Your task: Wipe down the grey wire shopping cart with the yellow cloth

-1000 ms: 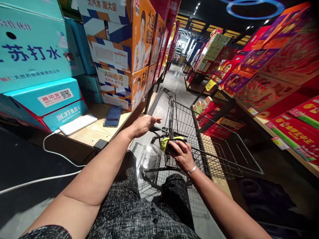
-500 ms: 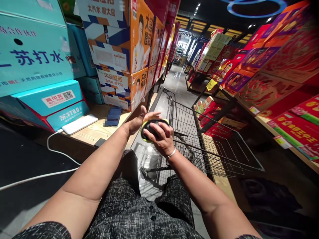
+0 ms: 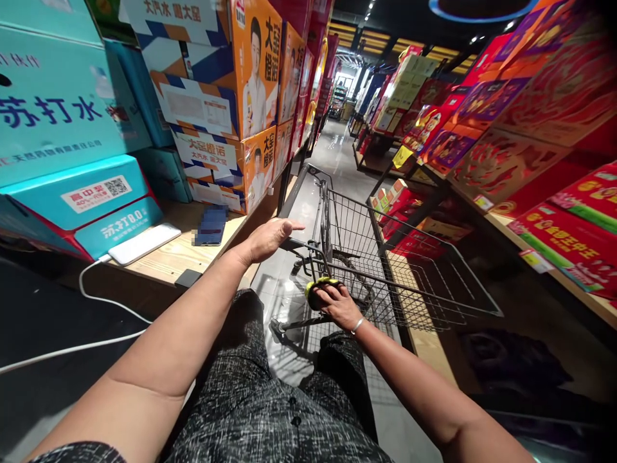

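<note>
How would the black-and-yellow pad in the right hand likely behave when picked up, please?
The pad is probably light, since the right hand spans much of it. Its yellow edge looks soft and uneven, so it would likely give when pressed. The fingers cover too much to judge the dark part's stiffness.

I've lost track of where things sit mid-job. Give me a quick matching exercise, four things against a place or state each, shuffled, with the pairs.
1. pad
2. white device
3. cart
4. front teal box

A. dark wire mesh
B. bears a QR code
C. under the fingers of the right hand
D. plugged onto a white cable

Pairs: 1-C, 2-D, 3-A, 4-B
</note>
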A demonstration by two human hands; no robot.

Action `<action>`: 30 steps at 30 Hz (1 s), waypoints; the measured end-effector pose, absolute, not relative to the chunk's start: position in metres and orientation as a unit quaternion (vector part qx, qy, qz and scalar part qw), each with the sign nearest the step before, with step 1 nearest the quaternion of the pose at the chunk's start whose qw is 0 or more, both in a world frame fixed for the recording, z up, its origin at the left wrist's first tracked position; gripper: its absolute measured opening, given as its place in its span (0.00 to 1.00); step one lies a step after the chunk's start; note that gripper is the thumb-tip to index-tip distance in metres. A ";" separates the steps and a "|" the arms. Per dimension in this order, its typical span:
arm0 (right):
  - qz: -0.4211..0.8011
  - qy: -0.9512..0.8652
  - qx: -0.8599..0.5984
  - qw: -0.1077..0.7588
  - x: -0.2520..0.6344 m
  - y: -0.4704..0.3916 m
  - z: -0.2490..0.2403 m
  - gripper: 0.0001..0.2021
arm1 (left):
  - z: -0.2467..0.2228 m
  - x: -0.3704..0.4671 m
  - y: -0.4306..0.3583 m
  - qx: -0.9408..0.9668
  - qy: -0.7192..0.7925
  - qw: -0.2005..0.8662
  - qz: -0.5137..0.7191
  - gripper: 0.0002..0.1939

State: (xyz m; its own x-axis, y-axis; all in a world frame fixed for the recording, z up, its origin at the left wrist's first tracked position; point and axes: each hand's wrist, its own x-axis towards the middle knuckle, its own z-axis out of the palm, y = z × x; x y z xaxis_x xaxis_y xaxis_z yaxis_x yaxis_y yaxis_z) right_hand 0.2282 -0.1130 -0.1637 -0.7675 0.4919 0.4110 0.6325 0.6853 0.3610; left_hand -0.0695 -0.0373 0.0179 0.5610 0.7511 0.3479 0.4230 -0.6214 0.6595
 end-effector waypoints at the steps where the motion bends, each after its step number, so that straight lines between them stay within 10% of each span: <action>1: -0.233 -0.911 -0.313 0.136 0.233 -0.116 -0.167 0.08 | 0.017 -0.069 -0.037 0.846 0.343 0.256 0.318 0.58; 12: -0.250 -0.808 -0.356 0.396 0.160 -0.086 -0.059 0.17 | 0.000 -0.066 -0.033 0.889 0.361 0.049 0.278 0.22; 30: -0.159 -0.762 -0.438 0.450 0.162 -0.086 -0.054 0.14 | -0.019 -0.060 -0.033 0.860 0.413 -0.067 0.291 0.39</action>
State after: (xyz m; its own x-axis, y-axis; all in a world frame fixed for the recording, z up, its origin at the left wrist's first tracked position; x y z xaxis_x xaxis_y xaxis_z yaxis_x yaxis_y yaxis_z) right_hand 0.1623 -0.0864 -0.0543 -0.2112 0.5244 0.8249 0.8107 0.5654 -0.1518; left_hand -0.0600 -0.0334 -0.0187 0.4890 0.6721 0.5561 0.7503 -0.6492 0.1248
